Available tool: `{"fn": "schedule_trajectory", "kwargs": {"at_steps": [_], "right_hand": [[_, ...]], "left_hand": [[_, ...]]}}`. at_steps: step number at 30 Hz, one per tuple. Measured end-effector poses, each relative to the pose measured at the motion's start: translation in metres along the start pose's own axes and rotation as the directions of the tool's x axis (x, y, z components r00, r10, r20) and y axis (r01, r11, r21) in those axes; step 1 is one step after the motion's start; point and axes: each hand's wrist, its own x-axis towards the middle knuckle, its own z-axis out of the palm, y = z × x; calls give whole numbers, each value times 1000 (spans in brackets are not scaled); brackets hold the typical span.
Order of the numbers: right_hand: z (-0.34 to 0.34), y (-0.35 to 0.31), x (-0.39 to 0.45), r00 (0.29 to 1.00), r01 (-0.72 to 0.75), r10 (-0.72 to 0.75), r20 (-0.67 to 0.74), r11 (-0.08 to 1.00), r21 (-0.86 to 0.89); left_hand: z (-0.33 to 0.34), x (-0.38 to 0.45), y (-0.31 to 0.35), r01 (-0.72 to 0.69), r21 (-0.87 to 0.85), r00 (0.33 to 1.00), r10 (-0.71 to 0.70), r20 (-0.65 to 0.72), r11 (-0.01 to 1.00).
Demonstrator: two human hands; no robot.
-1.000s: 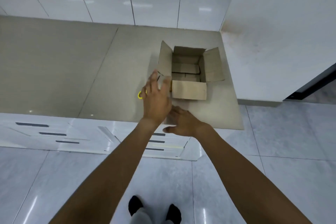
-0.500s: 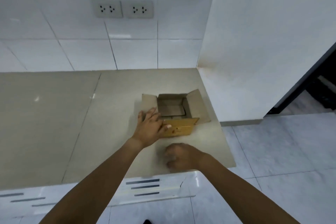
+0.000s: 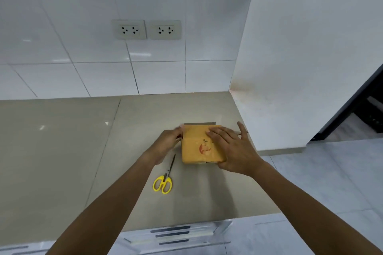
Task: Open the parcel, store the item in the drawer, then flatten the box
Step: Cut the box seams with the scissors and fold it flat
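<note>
A home kitchen: a beige stone countertop [image 3: 62,151] runs along a white tiled wall [image 3: 83,58] fitted with two double sockets [image 3: 146,29], above glossy white drawers [image 3: 176,234] and pale floor tiles [image 3: 331,182].

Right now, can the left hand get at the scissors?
Probably yes: the scissors lie bare on the counter just below the left hand, nothing between them, though that hand is busy at the box.
</note>
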Motion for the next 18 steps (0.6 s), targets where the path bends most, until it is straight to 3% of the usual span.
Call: {"fn": "schedule_trajectory", "kwargs": {"at_steps": [3, 4, 5, 6, 7, 9, 10, 11, 14, 16, 18], "right_hand": [[-5, 8, 24, 999, -39, 37, 31, 996, 77], [-6, 13, 31, 997, -52, 46, 61, 992, 111], [-7, 19, 38, 994, -71, 57, 98, 986, 152], [-9, 24, 44, 987, -101, 72, 143, 974, 204], [-12, 29, 51, 976, -139, 89, 198, 956, 258], [-17, 38, 62, 939, -213, 101, 329, 921, 326], [-19, 42, 66, 918, -233, 93, 386, 914, 333], [-20, 45, 70, 899, -243, 84, 430, 912, 330], [-17, 50, 75, 891, -240, 73, 449, 914, 328], [-13, 49, 76, 920, -210, 74, 386, 923, 323], [-8, 46, 74, 956, -164, 68, 285, 929, 331]], "left_hand": [[-11, 2, -11, -96, -282, 943, -4, -334, 955], [-15, 1, -21, -109, -222, 890, -4, -457, 969], [-18, -2, -35, -63, -47, 844, 28, -536, 997], [-19, -5, -52, 40, 191, 845, 69, -530, 981], [-19, -9, -69, 157, 439, 891, 65, -450, 884], [-15, -17, -99, 241, 846, 963, -8, -269, 475], [-13, -19, -109, 194, 932, 980, -12, -200, 307], [-11, -18, -114, 157, 959, 987, -17, -157, 234], [-6, -11, -112, 145, 935, 989, -60, -133, 322], [-7, -6, -109, 109, 909, 994, -54, -95, 402], [-10, -8, -109, 29, 835, 999, 20, -48, 549]]}}
